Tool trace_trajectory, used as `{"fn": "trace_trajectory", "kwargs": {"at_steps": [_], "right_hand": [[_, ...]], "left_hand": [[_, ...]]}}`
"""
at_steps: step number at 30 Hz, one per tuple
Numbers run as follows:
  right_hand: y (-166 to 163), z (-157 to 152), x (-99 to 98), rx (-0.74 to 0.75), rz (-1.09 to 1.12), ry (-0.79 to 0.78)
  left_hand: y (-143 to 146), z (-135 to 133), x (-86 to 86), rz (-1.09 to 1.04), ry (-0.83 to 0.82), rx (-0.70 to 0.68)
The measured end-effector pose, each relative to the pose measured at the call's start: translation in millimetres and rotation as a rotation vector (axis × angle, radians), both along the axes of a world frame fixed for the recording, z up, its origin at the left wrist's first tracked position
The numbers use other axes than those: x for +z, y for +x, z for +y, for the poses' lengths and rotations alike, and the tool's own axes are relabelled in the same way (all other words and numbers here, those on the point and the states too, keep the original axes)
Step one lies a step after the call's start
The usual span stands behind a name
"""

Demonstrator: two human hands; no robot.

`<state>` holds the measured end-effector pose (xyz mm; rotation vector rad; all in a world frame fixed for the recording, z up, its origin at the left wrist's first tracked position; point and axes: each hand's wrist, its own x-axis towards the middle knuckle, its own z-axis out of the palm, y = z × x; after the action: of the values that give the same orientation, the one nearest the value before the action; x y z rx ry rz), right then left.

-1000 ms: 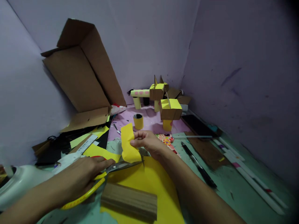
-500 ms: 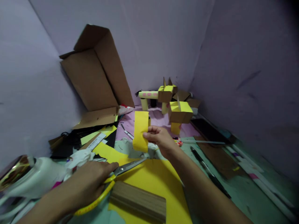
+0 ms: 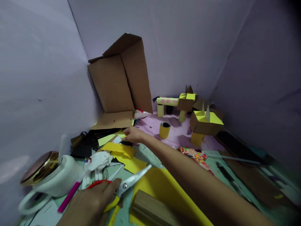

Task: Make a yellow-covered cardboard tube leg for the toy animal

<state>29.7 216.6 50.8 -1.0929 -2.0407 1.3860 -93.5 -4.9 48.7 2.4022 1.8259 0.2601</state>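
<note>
My left hand [image 3: 94,199] is closed round a pair of scissors [image 3: 131,182] with yellow and red handles; the blades lie together and point up to the right. Stretched across to the left, my right hand [image 3: 134,135] is over the paper scraps, its fingers slightly apart and nothing visible between them. Just below it a yellow paper strip [image 3: 119,149] rests on the scrap pile. A large yellow sheet [image 3: 164,185] lies in front of me, under my right forearm, with a wooden block [image 3: 152,208] on it.
A small yellow tube [image 3: 164,131] stands on pink cloth. Behind it are a yellow paper-and-cardboard animal [image 3: 168,101] and a boxy yellow-topped head [image 3: 207,124]. An open cardboard box [image 3: 113,84] leans on the wall. At left sits a white teapot-like vessel [image 3: 63,179]; a black pen [image 3: 231,180] lies right.
My right hand has moved left to the scraps and no longer holds up the yellow strip. The scissors stay in my left hand. The view has shifted left.
</note>
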Motion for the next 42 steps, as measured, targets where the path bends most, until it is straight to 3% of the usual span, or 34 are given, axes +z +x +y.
{"fn": "trace_trajectory", "kwargs": {"at_steps": [3,6,10,13,16,18,20,23,26,28,30,33,35,38,42], "right_hand": [[15,11,11.4,-0.112,0.037,0.133],[53,1,28.2,-0.233,0.069,0.212],[121,-52,38.2,-0.261,0.035,0.244],[169,-101,32.4,-0.231,-0.183,0.348],[206,-137,19.3,-0.296,-0.341,0.395],[223,-154,9.3,-0.327,-0.400,0.367],[234,-167,-0.4,-0.372,-0.425,0.339],[241,-189,-13.4,-0.444,-0.499,0.248],[244,-212,-24.3,-0.426,-0.612,0.111],[244,-223,-30.1,-0.410,-0.626,0.055],[244,-227,-34.8,-0.460,-0.608,0.020],[241,-220,-40.2,-0.561,-0.534,-0.030],[238,-210,-43.5,-0.612,-0.457,-0.086],[231,-197,-48.4,-0.671,-0.246,-0.281],[224,-197,-51.9,-0.625,-0.077,-0.477]], "left_hand": [[-2,21,2.9,-0.052,-0.050,0.182],[-2,51,0.1,-0.022,-0.047,0.298],[-3,80,-7.7,0.150,-0.020,0.376],[2,74,-7.7,0.192,0.024,0.388],[17,44,-5.8,0.122,0.240,0.187],[35,21,-7.8,-0.015,0.263,-0.166],[55,6,-12.6,-0.059,0.229,-0.362],[77,0,-21.4,0.054,0.210,-0.474],[78,6,-26.4,0.057,0.170,-0.486],[69,9,-26.2,0.017,0.162,-0.391],[60,11,-23.6,-0.047,0.147,-0.209],[52,11,-17.5,-0.205,-0.025,0.174],[52,11,-14.0,-0.351,-0.176,0.343],[58,12,-10.2,-0.591,-0.292,0.466],[68,19,-5.5,-1.037,-0.335,0.639]]}}
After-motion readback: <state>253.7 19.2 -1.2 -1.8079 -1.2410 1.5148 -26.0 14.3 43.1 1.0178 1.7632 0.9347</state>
